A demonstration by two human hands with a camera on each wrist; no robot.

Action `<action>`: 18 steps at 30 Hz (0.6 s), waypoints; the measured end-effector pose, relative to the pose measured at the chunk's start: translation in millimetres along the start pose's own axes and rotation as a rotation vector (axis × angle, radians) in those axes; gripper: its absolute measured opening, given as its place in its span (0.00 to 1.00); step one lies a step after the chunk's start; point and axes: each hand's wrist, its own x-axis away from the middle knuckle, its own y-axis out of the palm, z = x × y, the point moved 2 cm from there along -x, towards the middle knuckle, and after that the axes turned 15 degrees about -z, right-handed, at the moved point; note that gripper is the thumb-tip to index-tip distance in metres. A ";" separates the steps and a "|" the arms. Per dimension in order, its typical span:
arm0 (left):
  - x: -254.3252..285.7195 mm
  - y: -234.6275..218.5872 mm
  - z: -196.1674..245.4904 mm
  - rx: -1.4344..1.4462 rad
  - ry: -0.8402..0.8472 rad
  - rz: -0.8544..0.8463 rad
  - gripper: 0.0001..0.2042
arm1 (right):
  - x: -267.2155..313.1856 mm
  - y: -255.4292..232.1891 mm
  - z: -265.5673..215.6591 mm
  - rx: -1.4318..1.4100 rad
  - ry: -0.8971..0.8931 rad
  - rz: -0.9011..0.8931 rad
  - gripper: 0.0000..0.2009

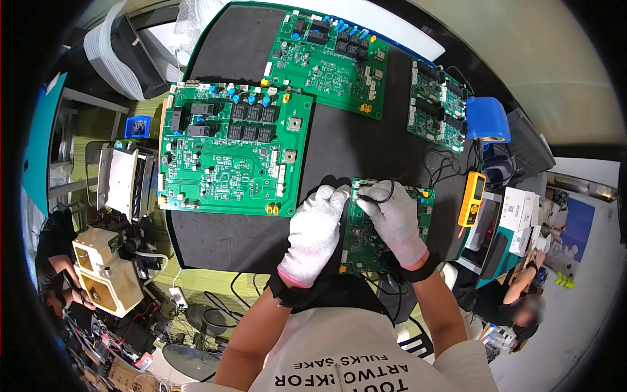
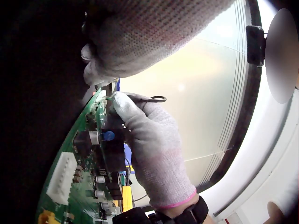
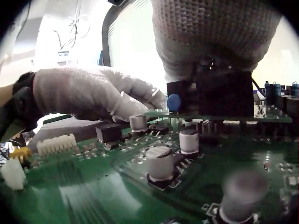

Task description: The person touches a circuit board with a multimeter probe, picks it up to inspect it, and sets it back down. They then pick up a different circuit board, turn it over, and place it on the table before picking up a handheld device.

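A small green circuit board (image 1: 366,245) lies near the table's front edge, under both gloved hands. At its far left corner, my left hand (image 1: 315,225) pinches the board edge with curled fingers; the right wrist view shows this hand (image 3: 88,91) beside the white connector (image 3: 57,144). My right hand (image 1: 395,219) is over the board's upper part, gripping a thin black looped thing (image 1: 390,195). In the left wrist view the loop (image 2: 158,99) sticks out from the right hand (image 2: 154,144), whose fingertips are close to the left hand's (image 2: 140,37). Exact fingertip contact is partly hidden.
Two larger green boards (image 1: 222,166) (image 1: 326,78) lie at the left and back. Smaller boards (image 1: 436,108) are at the back right, beside a blue device (image 1: 488,119) and black cables. A yellow meter (image 1: 471,199) stands right of the hands. Other people are at both sides.
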 end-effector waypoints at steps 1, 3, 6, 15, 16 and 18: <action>0.0 0.4 -0.1 -0.027 0.019 0.009 0.19 | 0.1 0.0 -0.2 -0.004 -0.009 0.007 0.11; -0.3 -0.2 0.7 -0.020 0.011 0.003 0.19 | 0.6 -0.1 -0.3 -0.007 -0.017 0.015 0.11; -0.2 -0.8 0.7 -0.011 0.011 0.005 0.19 | 1.3 -0.5 -0.8 0.015 -0.014 0.010 0.12; -0.7 -1.2 1.5 0.016 0.000 0.007 0.16 | 1.9 1.5 0.5 -0.012 -0.016 0.042 0.12; -0.9 -1.8 1.4 0.039 -0.007 0.013 0.14 | 2.9 1.7 1.2 -0.068 0.034 0.061 0.12; -0.4 -1.4 1.0 0.036 -0.008 0.015 0.14 | 3.1 1.7 2.1 -0.126 0.085 0.079 0.13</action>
